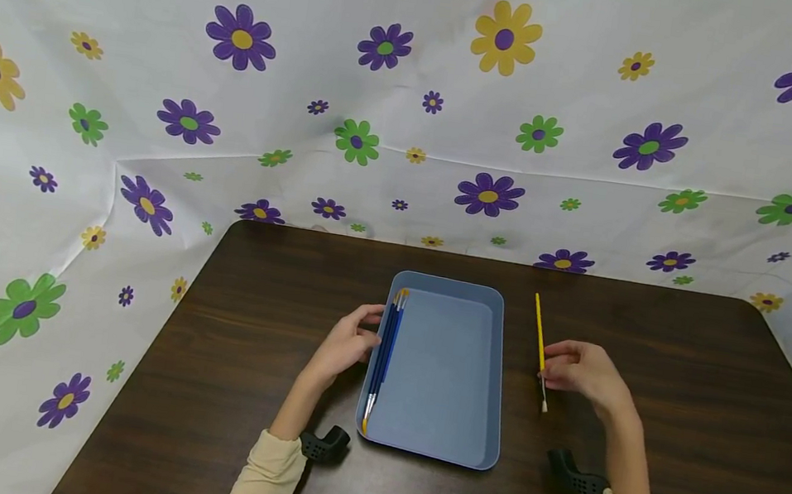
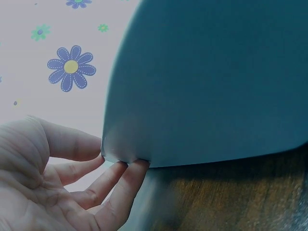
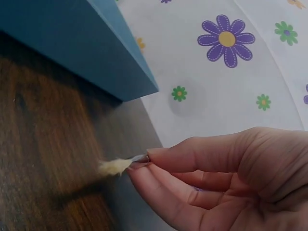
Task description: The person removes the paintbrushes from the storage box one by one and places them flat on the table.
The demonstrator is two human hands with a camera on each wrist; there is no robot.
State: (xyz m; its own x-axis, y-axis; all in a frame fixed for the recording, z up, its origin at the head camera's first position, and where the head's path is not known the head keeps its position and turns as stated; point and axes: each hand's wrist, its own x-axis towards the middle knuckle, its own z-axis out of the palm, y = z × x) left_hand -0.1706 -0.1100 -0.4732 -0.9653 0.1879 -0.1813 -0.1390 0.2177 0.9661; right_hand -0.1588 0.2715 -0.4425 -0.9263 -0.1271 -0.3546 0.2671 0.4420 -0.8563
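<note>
My left hand [image 1: 347,343] is at the left side of a blue-grey tray [image 1: 440,370], its thumb and fingertips gripping the wall. In the left wrist view the tray's outer wall [image 2: 202,86] fills most of the picture, and the fingertips lie at its edge. Several blue-handled paintbrushes [image 1: 387,338] lie lengthwise inside the tray along its left wall. To the right of the tray, my right hand [image 1: 584,374] pinches a yellow-handled paintbrush [image 1: 540,328] near its metal ferrule. Its pale bristles [image 3: 114,167] point down toward the near side, over the table.
The dark wooden table [image 1: 230,425] runs back to a white flower-print cloth [image 1: 295,100] hanging behind it and at the sides. Each wrist wears a black camera mount, seen at the left wrist [image 1: 325,445] and the right wrist [image 1: 578,476].
</note>
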